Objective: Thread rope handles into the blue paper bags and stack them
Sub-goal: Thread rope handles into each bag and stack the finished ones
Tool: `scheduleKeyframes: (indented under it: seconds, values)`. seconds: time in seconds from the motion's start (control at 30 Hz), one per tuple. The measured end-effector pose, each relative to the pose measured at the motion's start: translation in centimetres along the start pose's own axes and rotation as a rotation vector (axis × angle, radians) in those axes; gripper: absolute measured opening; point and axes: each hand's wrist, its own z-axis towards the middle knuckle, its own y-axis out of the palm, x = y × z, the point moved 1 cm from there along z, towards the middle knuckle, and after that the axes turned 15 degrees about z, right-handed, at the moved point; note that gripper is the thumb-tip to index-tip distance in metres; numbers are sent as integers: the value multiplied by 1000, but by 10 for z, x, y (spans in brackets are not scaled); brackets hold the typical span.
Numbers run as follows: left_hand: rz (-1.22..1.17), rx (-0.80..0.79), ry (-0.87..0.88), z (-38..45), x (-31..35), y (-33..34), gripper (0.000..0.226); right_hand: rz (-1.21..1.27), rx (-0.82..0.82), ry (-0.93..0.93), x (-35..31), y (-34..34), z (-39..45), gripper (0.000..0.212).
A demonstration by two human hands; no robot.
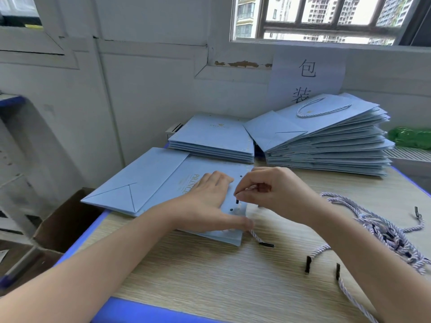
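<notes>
Blue paper bag [149,183] lies flat on the wooden table [210,276]. Left hand [207,199] presses it down, fingers spread flat. Right hand [272,190] pinches a rope handle's black tip [237,202] over the punched holes.

A green plastic bag [410,137] — right of a paper wall sign [307,78].

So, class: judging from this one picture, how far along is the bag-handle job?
Done: a tall stack of bags by the wall, its top one showing a rope handle. In hand: the left hand presses the flat bag while the right hand pinches a rope tip at its punched holes. Left: a short unthreaded pile and loose ropes.
</notes>
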Motion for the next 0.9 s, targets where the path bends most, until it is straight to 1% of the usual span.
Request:
scheduleKeyframes:
  seconds: [0.1,0.17,0.23,0.33,0.4,0.47,0.57,0.63,0.7,0.77,0.83,0.9]
  values:
    - [-17,-6,5,0,0,-1,109,-32,-46,-16,1,6,0,5]
    - [-30,-2,9,0,0,-1,101,-53,-68,-27,1,12,1,5]
    - [-39,6,11,-1,0,-2,99,-75,-79,-47,0,17,2,7]
    - [-82,13,9,-1,1,-3,101,-145,-118,-91,-1,21,2,15]
    - [-113,10,5,-2,3,-6,94,-178,-146,-88,-3,19,0,23]
    - [-138,2,-12,-2,4,-9,80,-214,-176,-67,-6,14,-1,30]
    - [-192,22,-47,-2,4,-14,47,-279,-198,-53,-9,7,-4,38]
    - [-211,58,-72,-3,2,-20,36,-266,-179,-74,-10,4,-6,43]
    - [-288,102,-107,-4,-2,-27,39,-199,-101,-117,-10,2,-6,41]
    - [-347,116,-111,-6,-7,-31,44,-100,28,-123,-12,0,-5,32]
    - [-353,98,-91,-8,-10,-32,38,14,119,-76,-16,-3,-5,21]
    - [-353,93,-72,-7,-12,-32,40,60,94,33,-18,-4,-5,16]
